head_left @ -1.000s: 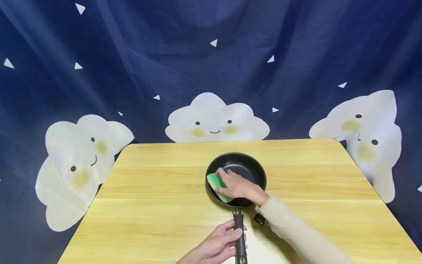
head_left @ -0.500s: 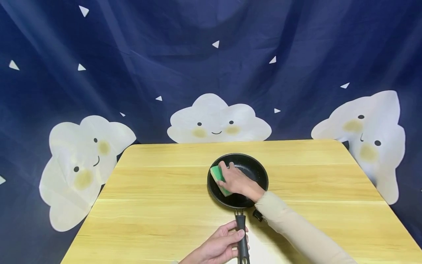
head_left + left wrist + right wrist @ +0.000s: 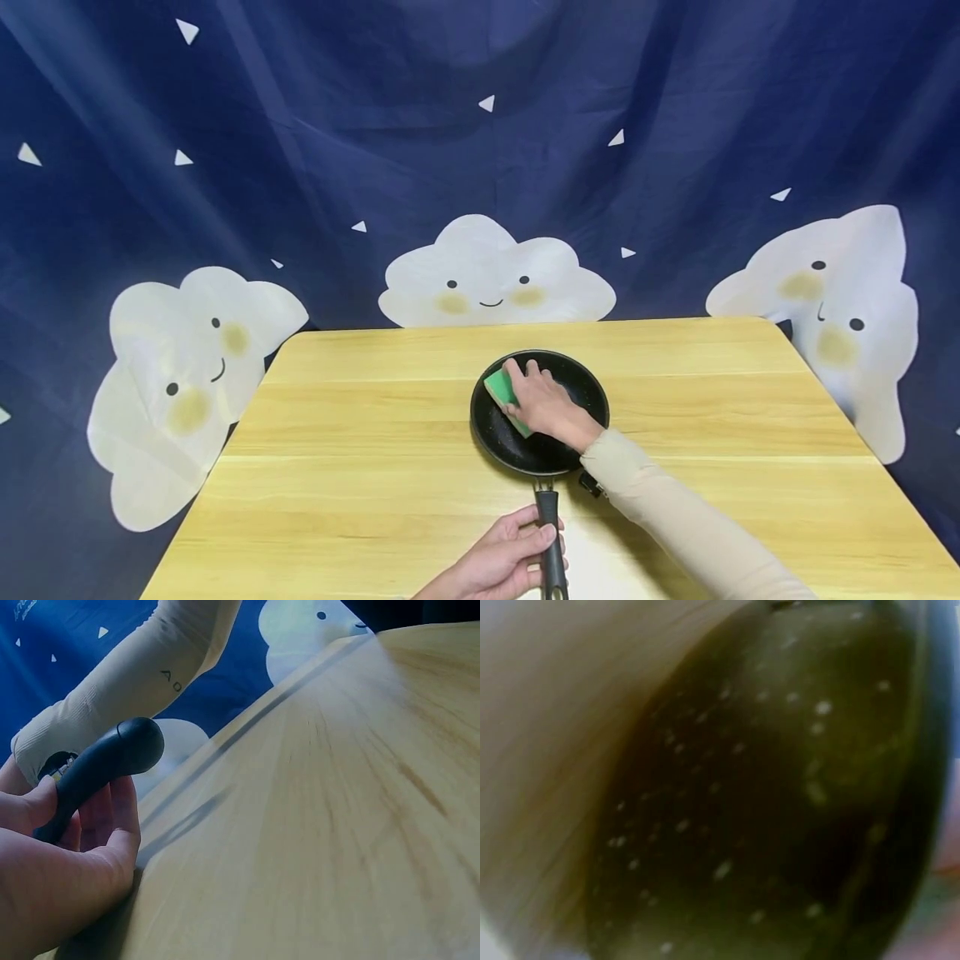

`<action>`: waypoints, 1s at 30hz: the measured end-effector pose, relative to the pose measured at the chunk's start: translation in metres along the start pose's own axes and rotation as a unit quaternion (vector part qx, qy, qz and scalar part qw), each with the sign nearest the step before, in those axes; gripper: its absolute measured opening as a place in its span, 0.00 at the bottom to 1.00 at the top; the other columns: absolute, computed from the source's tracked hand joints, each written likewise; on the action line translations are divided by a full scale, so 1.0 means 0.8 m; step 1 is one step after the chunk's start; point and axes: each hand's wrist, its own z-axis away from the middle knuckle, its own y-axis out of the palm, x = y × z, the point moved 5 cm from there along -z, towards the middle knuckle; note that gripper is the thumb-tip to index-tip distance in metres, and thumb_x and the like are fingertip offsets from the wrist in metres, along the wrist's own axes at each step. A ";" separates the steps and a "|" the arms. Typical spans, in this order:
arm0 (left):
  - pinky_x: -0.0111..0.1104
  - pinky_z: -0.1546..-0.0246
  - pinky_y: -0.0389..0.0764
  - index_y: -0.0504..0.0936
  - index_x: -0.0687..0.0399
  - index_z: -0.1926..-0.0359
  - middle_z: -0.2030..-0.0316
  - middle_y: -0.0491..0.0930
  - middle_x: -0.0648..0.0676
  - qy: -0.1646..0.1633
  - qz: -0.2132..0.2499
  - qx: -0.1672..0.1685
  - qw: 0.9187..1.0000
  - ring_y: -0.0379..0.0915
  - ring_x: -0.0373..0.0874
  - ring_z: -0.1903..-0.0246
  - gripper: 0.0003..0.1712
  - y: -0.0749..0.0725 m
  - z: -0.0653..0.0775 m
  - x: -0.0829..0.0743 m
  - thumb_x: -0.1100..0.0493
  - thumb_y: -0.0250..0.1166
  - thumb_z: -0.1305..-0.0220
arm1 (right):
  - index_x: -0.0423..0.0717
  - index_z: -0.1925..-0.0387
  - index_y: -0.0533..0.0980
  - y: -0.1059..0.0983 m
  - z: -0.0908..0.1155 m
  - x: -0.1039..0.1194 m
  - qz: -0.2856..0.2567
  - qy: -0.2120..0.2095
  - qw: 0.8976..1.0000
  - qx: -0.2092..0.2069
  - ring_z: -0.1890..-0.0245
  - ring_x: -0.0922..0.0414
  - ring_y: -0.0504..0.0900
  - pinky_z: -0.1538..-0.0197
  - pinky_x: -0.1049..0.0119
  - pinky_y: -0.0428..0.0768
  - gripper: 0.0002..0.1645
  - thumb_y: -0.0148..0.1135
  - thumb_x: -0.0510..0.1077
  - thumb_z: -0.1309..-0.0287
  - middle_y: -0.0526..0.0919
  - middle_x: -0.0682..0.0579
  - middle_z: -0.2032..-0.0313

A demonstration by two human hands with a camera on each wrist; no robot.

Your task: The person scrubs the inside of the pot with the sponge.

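A black frying pan [image 3: 495, 446] lies in the middle of the table, its handle [image 3: 552, 546] pointing toward me. My left hand [image 3: 506, 557] grips that handle, with the thumb on top and the fingers wrapped beneath; the left wrist view shows the rounded handle end [image 3: 142, 746] sticking out past them. Inside the pan, my right hand [image 3: 547, 404] holds a green and pale yellow sponge [image 3: 498, 387] against the left part of the pan's inside. Fingers cover much of the sponge. The right wrist view is blurred; small pale specks dot the dark pan [image 3: 705, 810] there.
The light wooden table [image 3: 360, 417] has rounded far corners. Behind it hangs a dark blue curtain [image 3: 555, 192] printed with white clouds and triangles. A small black device [image 3: 590, 483] sits beneath my right wrist, beside the pan.
My right hand has slid the sponge from the pan's near left side up toward its far left. My left hand keeps its grip, and the pan stays almost in place.
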 end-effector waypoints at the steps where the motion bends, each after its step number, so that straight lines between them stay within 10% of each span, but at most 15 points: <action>1: 0.35 0.52 0.82 0.72 0.58 0.43 0.60 0.78 0.47 0.000 0.001 0.000 1.000 0.79 0.40 0.58 0.11 0.000 0.000 0.001 0.61 0.56 0.21 | 0.49 0.40 0.65 0.000 0.001 -0.001 0.008 -0.003 1.000 -0.003 0.65 0.46 0.71 0.69 0.55 0.77 0.31 0.72 0.47 0.36 0.69 0.42 0.59; 30: 0.33 0.54 0.81 0.72 0.55 0.43 0.60 0.77 0.45 0.010 -0.016 0.006 1.000 0.77 0.37 0.59 0.10 0.002 -0.002 0.004 0.61 0.52 0.20 | 0.58 0.42 0.78 -0.028 0.028 -0.042 0.173 -0.022 0.984 -0.033 0.44 0.35 0.73 0.49 0.38 0.76 0.27 0.68 0.35 0.43 0.75 0.33 0.43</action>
